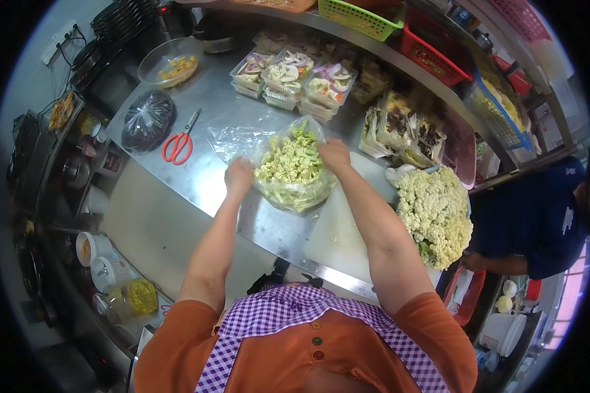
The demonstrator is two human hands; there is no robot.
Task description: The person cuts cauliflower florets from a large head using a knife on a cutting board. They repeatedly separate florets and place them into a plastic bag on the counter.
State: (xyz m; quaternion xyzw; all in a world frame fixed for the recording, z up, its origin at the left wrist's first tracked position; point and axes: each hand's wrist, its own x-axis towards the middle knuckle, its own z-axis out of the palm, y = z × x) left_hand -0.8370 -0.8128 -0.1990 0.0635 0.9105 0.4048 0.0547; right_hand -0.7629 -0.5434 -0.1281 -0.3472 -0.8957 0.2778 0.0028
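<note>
A clear plastic bag (295,194) full of cut cauliflower florets (290,159) stands on the steel table (177,169), its mouth open. My left hand (239,174) is closed on the thin film at the bag's left side. At the upper right of the bag, my right hand (333,153) grips its edge. A white cutting board (337,228) lies under my right forearm, and a large heap of cauliflower heads (435,213) sits at its right. Red-handled scissors (178,146) and a dark filled plastic bag (148,121) lie to the left.
Stacked clear trays of cut vegetables (287,73) and packs of leafy greens (398,125) line the back. A clear bowl with yellow pieces (172,64) is at the far left corner. Baskets stand on the shelf (368,42) above. A co-worker in dark blue (531,216) stands at the right.
</note>
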